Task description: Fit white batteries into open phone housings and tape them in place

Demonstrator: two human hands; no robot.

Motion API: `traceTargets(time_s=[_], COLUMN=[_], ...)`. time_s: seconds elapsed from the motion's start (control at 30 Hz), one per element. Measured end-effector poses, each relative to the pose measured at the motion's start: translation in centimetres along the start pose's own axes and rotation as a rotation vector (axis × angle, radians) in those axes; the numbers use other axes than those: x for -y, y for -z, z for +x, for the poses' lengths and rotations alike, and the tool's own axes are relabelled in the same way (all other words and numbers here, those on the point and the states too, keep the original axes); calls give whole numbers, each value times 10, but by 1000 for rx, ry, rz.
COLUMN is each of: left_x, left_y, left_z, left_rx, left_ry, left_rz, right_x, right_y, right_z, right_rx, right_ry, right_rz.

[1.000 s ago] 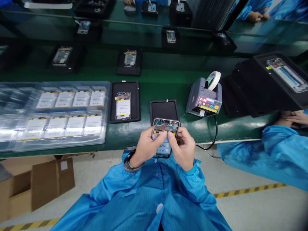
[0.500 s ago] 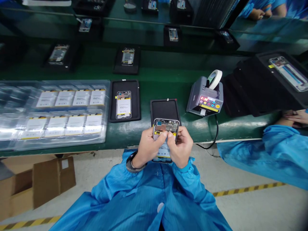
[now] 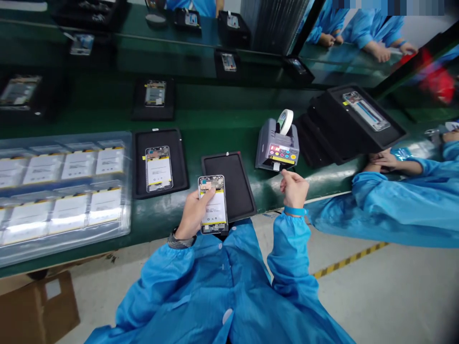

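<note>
My left hand [image 3: 194, 213] is closed on an opened phone [image 3: 214, 210], its thumb over the circuit board above the white battery. The phone is partly over a black tray [image 3: 237, 186]. To the right, my right hand [image 3: 294, 189] is raised just below the front of a grey tape dispenser [image 3: 277, 149]. Its thumb and index finger are pinched together; what they hold, if anything, is too small to make out. A short white tape end [image 3: 276, 166] sticks out of the dispenser, close to those fingertips.
A clear tray [image 3: 126, 200] of white batteries lies at the left. Beside it another opened phone [image 3: 159, 168] rests in a black tray. Stacked black trays [image 3: 330, 129] stand right of the dispenser, near another person's hands [image 3: 385, 160].
My right hand has left the phone and moved right to the dispenser. My left hand still holds the phone, now lying more in view. The camera view has turned to the right.
</note>
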State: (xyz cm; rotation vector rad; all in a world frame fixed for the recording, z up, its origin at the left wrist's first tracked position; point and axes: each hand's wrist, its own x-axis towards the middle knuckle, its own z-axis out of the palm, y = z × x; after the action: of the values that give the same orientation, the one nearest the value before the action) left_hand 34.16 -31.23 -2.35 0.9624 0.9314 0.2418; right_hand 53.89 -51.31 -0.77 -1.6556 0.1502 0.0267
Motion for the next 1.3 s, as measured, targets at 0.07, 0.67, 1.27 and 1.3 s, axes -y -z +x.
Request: traceTargets(time_s=[0.07,0.67,1.27,1.3], left_x=[0,-6,-16,-17], left_y=[0,8,14,13], left_z=[1,2,10,9], left_rx=[-25,37,298,292], left_ry=[-48,-56,-157,-186], left_rz=[17,-17,-139,-135], right_x=[3,10,17,18], right_y=[-3,-25,-10,-13], right_z=[3,5,-56,-75], right_rx=[40,-22,190,283], right_ry=[-26,-12,43,42], right_rz=[-6,20,-48,-73])
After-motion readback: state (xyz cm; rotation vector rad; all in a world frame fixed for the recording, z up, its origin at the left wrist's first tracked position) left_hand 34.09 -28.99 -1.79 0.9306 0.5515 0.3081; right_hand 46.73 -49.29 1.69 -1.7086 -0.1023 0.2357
